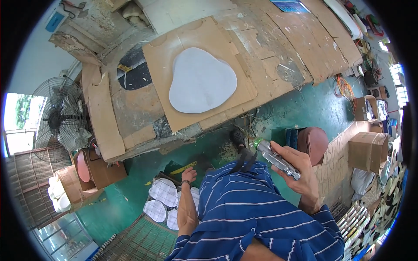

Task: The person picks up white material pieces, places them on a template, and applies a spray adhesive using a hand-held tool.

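My right hand [300,167] is wrapped round a silver metal hand tool with a green end [278,159], shaped somewhat like a spray gun. It is held to the right of my body, out in front of the bench. My left hand [189,175] hangs low on the left with nothing in it, its fingers loosely apart and a dark band at the wrist. On the workbench ahead, a white flat piece with three rounded lobes [202,80] rests on a brown cardboard sheet [159,82]. Neither hand touches it.
Cardboard covers the worn workbench [257,43]. A black fan [56,117] stands at left above an open carton [100,167]. Round checked pieces [163,191] lie beside my left forearm. To the right are a stack of brown rounded pieces [312,145] and a closed carton [368,151].
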The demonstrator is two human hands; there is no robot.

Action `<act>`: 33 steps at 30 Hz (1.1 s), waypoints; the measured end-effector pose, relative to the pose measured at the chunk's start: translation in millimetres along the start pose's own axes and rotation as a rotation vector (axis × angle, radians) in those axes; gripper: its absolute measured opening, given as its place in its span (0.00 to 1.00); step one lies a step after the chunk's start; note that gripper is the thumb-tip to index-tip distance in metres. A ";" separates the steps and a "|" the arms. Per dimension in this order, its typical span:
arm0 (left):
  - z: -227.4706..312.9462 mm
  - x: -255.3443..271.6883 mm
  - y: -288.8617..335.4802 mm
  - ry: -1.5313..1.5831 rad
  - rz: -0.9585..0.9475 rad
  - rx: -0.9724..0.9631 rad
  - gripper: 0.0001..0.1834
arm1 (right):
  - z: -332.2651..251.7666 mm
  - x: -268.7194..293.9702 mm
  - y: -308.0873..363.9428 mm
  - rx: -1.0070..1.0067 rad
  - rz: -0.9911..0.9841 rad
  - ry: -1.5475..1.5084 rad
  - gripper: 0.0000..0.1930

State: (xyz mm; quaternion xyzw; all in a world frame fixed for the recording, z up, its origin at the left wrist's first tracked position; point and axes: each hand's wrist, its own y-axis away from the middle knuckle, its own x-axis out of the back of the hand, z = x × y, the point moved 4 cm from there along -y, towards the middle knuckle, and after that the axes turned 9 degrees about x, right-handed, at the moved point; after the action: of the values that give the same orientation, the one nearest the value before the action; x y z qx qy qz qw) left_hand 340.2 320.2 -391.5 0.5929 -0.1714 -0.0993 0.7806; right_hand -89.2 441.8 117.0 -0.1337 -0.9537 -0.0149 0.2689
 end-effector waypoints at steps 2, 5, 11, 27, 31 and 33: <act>-1.3 0.4 1.9 0.003 0.010 -0.008 0.20 | -1.1 1.8 -6.2 0.063 0.065 0.021 0.34; -11.4 1.0 4.7 0.007 0.015 -0.007 0.20 | -3.2 3.2 -17.1 0.074 0.145 0.040 0.34; -42.7 5.6 1.1 0.022 0.009 0.027 0.21 | -2.4 7.6 -25.6 0.096 0.172 0.053 0.32; -1.5 -4.4 -12.1 -0.060 -0.013 -0.062 0.18 | -9.1 30.7 -6.8 -0.007 0.084 0.101 0.29; 70.4 -37.6 -2.3 -0.025 -0.012 -0.420 0.15 | -16.7 34.9 -5.9 0.089 0.161 0.224 0.31; 113.1 -47.3 -0.5 -0.021 0.042 -0.633 0.12 | -7.4 31.4 3.7 -0.002 0.020 0.091 0.31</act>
State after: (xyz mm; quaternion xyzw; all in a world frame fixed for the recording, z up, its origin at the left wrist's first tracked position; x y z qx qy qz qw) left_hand 253.0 236.2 -372.1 0.3159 -0.1523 -0.1379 0.9263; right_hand -110.2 452.4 139.4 -0.1425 -0.9392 -0.0193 0.3118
